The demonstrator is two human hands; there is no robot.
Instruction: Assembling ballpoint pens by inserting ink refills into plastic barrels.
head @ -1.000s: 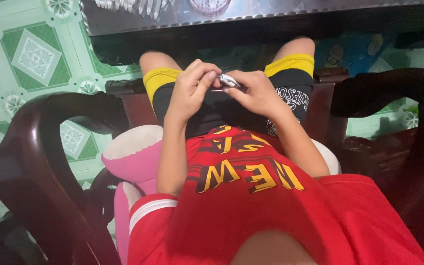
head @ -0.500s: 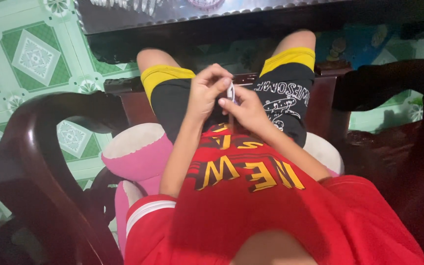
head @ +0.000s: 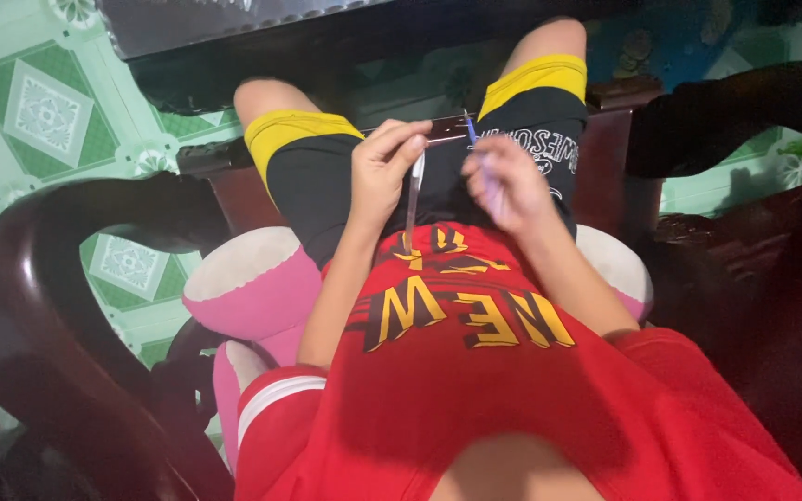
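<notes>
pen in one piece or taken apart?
Taken apart: the left hand holds the clear barrel hanging down, the right hand holds the thin blue-tipped refill separately.

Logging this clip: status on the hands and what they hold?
Left hand pinching clear pen barrel, hanging over lap. Right hand holding blue-tipped refill. Parts apart. Nothing in the way.

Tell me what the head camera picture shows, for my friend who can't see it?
A seated person's left hand pinches a clear pen barrel that hangs down, while the right hand holds a thin blue-tipped refill beside it, above the lap. The person wears a red shirt and black shorts, sitting in a dark wooden chair with a pink cushion.
</notes>
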